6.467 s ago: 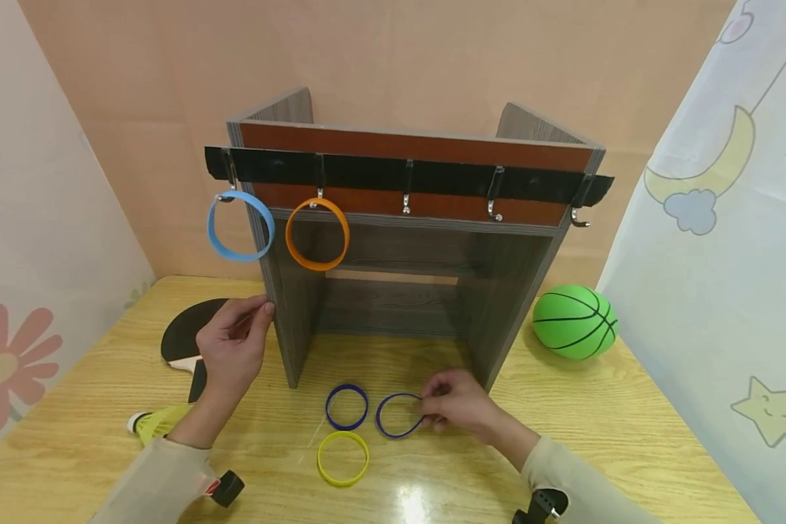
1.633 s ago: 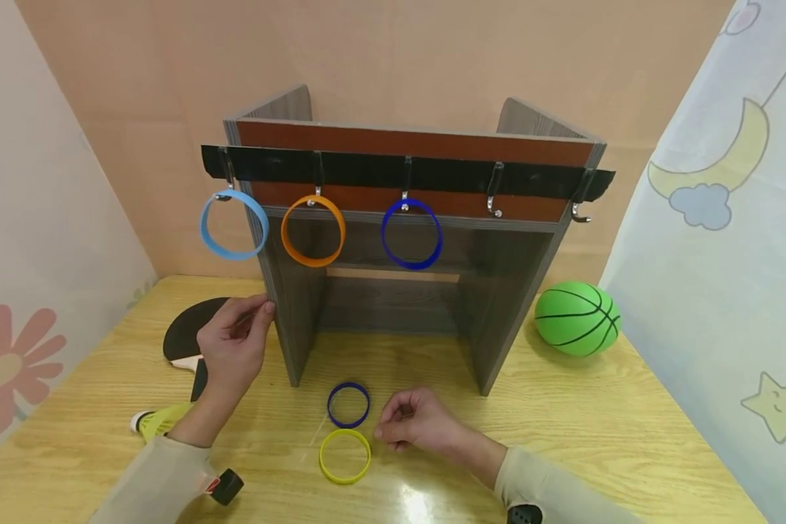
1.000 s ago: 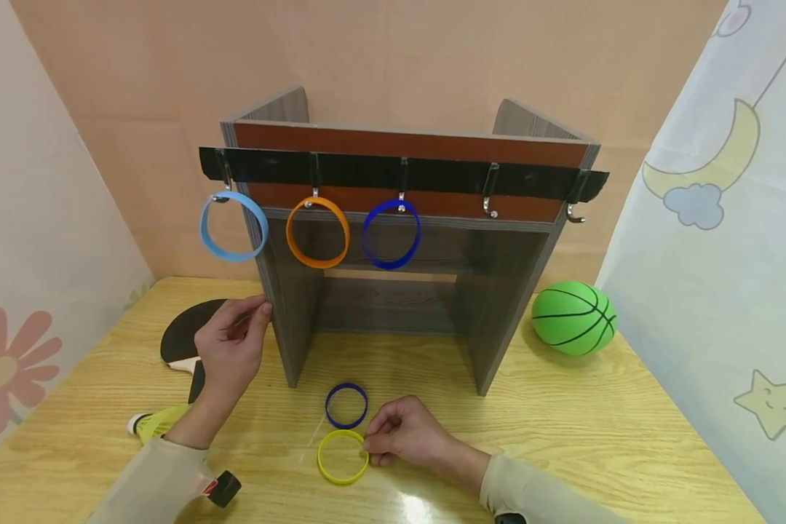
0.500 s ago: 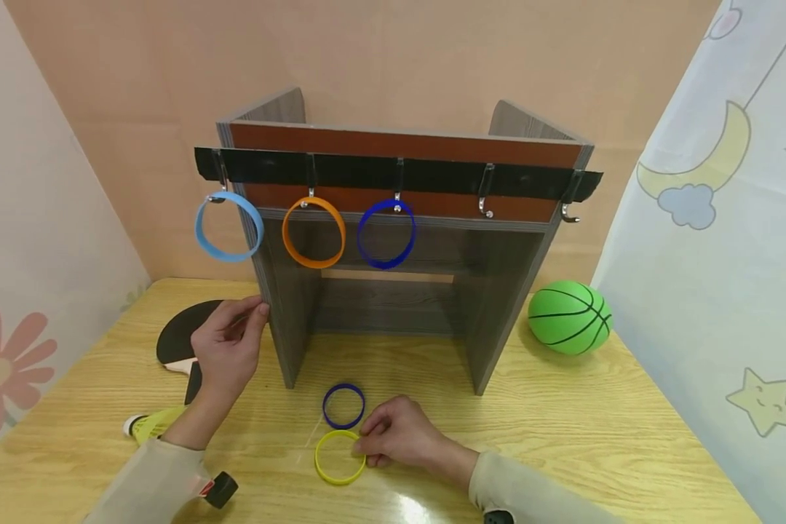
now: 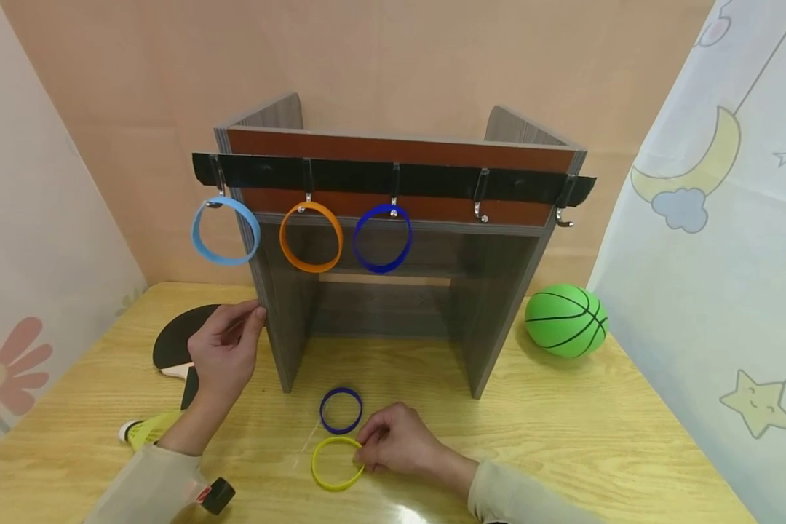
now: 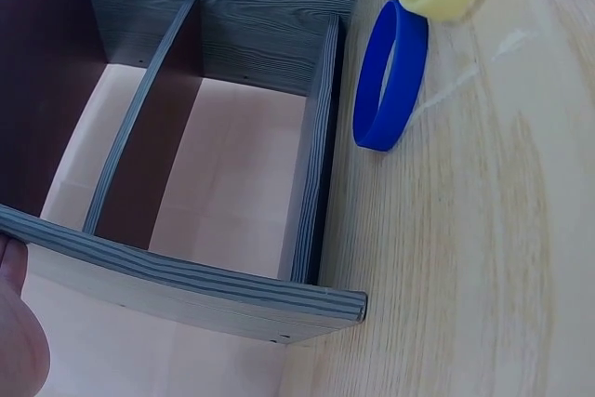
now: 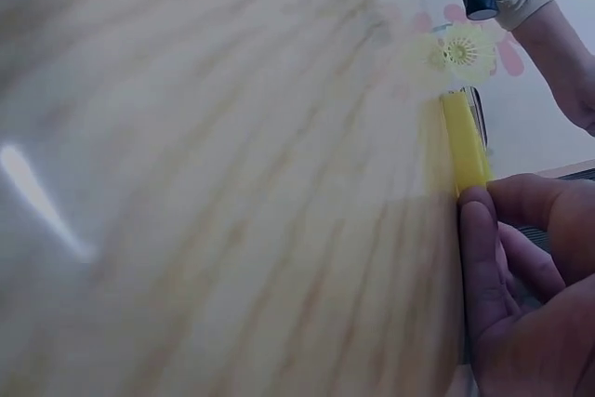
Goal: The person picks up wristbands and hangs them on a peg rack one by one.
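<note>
My left hand (image 5: 225, 353) pinches the front edge of the left side panel of a grey wooden shelf (image 5: 287, 320). With thumb and fingertips, my right hand (image 5: 399, 440) pinches the right side of a yellow silicone wristband (image 7: 467, 141) at the table. A dark blue wristband (image 6: 395, 81) lies just behind the yellow one. From the hooks on the shelf's black strip (image 5: 350, 175) hang a light blue wristband (image 5: 225, 260), an orange wristband (image 5: 311, 268) and another dark blue wristband (image 5: 381, 268). The two hooks on the right, including the end hook (image 5: 565, 220), hold nothing.
A green ball (image 5: 566, 320) sits right of the shelf. Left of it lie a black table tennis bat (image 5: 177, 338) and a yellow shuttlecock (image 5: 147, 429), partly behind my left arm. Printed cloth walls enclose the wooden table (image 5: 576, 437).
The dark blue wristband that my right hand held at the table now hangs on the middle hook. My right hand has moved left and taken hold of the yellow one. My left hand stays put.
</note>
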The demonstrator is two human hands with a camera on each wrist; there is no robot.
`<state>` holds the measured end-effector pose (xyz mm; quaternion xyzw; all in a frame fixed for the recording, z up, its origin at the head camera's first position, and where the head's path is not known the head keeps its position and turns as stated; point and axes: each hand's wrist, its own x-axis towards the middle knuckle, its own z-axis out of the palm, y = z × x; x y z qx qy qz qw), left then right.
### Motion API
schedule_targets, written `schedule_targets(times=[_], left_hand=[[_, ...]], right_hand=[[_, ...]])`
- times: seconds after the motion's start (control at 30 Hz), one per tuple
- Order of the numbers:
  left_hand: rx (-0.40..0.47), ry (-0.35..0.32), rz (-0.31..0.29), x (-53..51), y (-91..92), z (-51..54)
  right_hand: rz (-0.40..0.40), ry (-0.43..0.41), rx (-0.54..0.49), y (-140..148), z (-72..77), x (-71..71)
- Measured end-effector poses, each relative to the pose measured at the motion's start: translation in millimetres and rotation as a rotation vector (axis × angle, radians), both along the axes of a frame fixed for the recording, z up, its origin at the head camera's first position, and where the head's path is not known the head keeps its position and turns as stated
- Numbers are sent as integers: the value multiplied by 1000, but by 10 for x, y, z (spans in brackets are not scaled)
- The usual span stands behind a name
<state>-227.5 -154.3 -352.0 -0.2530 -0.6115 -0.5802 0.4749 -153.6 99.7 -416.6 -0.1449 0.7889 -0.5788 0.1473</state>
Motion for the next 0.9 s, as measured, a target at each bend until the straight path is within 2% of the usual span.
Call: schedule_targets(times=[0.13, 0.3, 0.47, 0.73, 0.8, 0.9], left_hand=[[-12, 2, 0, 68, 32, 76], [-14, 16, -14, 147, 82, 161], [-6, 18, -12, 147, 76, 147], [-17, -2, 15, 21, 3, 1], [-15, -5, 13, 27, 8, 6], [-15, -2, 5, 78, 35, 67]], right_hand=[[23, -2, -30, 24, -1, 14], [13, 2, -71, 49, 7, 49], [-7, -8, -104, 85, -7, 91], [9, -85, -139, 241, 76, 110], [3, -110, -167, 288, 123, 109], [-3, -126, -203, 358, 204, 104]])
